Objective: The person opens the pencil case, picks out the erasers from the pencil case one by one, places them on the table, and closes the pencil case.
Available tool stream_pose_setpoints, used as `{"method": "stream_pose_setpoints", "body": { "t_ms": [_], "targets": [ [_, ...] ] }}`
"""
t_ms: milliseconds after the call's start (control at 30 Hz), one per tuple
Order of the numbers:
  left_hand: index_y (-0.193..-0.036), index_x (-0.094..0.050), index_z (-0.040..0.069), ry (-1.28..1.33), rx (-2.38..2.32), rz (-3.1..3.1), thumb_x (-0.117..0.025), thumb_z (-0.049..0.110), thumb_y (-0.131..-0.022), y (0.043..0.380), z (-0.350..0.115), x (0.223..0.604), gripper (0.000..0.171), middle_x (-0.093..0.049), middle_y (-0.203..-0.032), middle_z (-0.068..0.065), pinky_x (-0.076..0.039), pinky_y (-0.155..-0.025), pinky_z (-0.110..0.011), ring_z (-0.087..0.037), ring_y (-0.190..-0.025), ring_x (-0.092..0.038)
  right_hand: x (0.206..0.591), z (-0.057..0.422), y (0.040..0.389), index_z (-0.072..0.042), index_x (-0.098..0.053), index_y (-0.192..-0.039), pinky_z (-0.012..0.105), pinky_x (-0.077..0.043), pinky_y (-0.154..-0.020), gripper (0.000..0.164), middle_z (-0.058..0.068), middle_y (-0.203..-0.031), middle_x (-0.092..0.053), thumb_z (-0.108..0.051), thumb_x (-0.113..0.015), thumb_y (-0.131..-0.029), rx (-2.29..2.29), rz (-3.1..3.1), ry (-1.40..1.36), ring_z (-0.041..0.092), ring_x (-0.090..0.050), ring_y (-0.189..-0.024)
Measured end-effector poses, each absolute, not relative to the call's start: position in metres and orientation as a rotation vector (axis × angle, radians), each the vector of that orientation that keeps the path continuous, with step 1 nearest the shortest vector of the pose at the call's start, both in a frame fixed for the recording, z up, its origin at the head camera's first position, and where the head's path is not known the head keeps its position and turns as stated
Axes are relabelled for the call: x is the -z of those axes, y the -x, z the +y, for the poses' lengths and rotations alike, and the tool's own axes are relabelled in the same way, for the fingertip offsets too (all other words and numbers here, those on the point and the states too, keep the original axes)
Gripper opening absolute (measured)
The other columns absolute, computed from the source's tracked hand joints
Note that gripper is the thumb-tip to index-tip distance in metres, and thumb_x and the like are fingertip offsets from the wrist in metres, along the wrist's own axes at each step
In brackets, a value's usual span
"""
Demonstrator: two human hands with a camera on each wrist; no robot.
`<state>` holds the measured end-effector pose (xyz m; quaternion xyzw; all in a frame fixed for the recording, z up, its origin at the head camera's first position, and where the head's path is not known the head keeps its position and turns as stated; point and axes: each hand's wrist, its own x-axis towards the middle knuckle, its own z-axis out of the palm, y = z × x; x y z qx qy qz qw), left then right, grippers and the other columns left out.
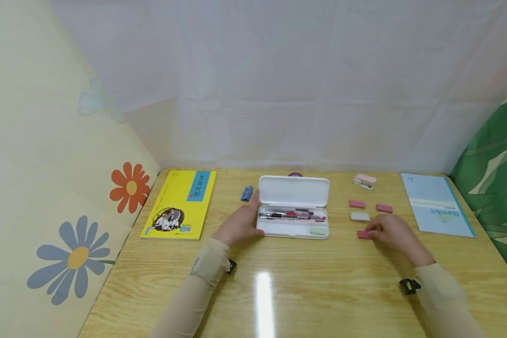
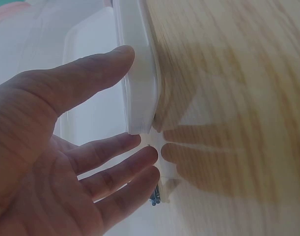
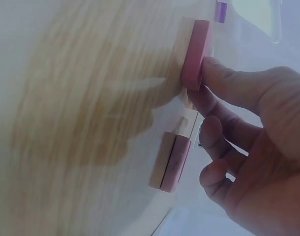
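Note:
An open white pencil case lies mid-table, lid raised at the back. Pens and a pale green eraser are inside. My left hand is at the case's left end; in the left wrist view its thumb touches the white side wall, the other fingers extended near the hinge. On the right, my right hand pinches a pink eraser between thumb and index finger, at or just above the tabletop. Beyond it lie a white eraser and two pink erasers, one left, one right.
A yellow book lies at the left, with a small blue object between it and the case. Behind the erasers sits a pink and white stapler. A light blue notebook is at the right. Something purple shows behind the lid.

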<state>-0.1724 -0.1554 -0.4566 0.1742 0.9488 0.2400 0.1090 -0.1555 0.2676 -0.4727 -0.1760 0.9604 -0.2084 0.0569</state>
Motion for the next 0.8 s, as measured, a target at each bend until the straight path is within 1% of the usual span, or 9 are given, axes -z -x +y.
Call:
{"method": "stream_pose_setpoints", "body": {
  "t_ms": [233, 333, 467, 567, 667, 800],
  "targets": [
    [-0.163, 0.001, 0.004, -0.509, -0.717, 2.785, -0.088, 0.019, -0.079, 0.172, -0.155, 0.457, 0.123, -0.054, -0.148, -0.025, -0.047, -0.114, -0.046, -0.036, -0.13, -0.059, 0.472, 0.268, 0.157, -0.005, -0.078, -0.09, 0.035, -0.056, -0.064, 0.005, 0.004, -0.081, -0.075, -0.007, -0.076, -0.087, 0.634, 2.88, 0.484, 0.013, -0.064, -0.071],
    [-0.163, 0.001, 0.004, -0.51, -0.721, 2.781, -0.088, 0.019, -0.079, 0.172, -0.155, 0.457, 0.124, -0.054, -0.148, -0.024, -0.047, -0.114, -0.046, -0.036, -0.13, -0.059, 0.471, 0.267, 0.156, -0.003, -0.077, -0.093, 0.037, -0.056, -0.065, 0.008, 0.005, -0.082, -0.074, -0.008, -0.076, -0.088, 0.618, 2.88, 0.462, 0.015, -0.064, -0.072],
    [-0.163, 0.0, 0.004, -0.523, -0.725, 2.783, -0.089, 0.018, -0.078, 0.172, -0.155, 0.458, 0.124, -0.054, -0.147, -0.025, -0.047, -0.114, -0.045, -0.036, -0.129, -0.06, 0.469, 0.262, 0.156, -0.001, -0.076, -0.097, 0.034, -0.055, -0.064, 0.012, 0.003, -0.081, -0.073, -0.011, -0.073, -0.09, 0.623, 2.944, 0.48, 0.011, -0.061, -0.07],
    [-0.163, -0.001, 0.002, -0.534, -0.734, 2.791, -0.089, 0.017, -0.078, 0.172, -0.155, 0.458, 0.124, -0.055, -0.146, -0.026, -0.047, -0.114, -0.046, -0.037, -0.128, -0.06, 0.467, 0.252, 0.155, -0.002, -0.077, -0.098, 0.031, -0.052, -0.062, 0.013, 0.001, -0.079, -0.072, -0.013, -0.072, -0.091, 0.65, 2.987, 0.511, 0.009, -0.057, -0.067],
    [-0.163, -0.001, 0.002, -0.533, -0.738, 2.794, -0.089, 0.017, -0.078, 0.171, -0.155, 0.457, 0.123, -0.055, -0.147, -0.026, -0.048, -0.114, -0.046, -0.037, -0.128, -0.06, 0.466, 0.237, 0.155, -0.005, -0.078, -0.097, 0.032, -0.054, -0.063, 0.013, 0.0, -0.08, -0.072, -0.015, -0.074, -0.091, 0.616, 3.021, 0.57, 0.009, -0.059, -0.069],
    [-0.162, -0.002, 0.0, -0.537, -0.743, 2.797, -0.089, 0.017, -0.078, 0.171, -0.155, 0.456, 0.123, -0.055, -0.146, -0.026, -0.048, -0.113, -0.046, -0.037, -0.127, -0.061, 0.464, 0.216, 0.155, -0.008, -0.079, -0.095, 0.034, -0.056, -0.068, 0.011, 0.0, -0.083, -0.074, -0.018, -0.077, -0.089, 0.584, 3.032, 0.659, 0.011, -0.063, -0.074]
  ]
}}
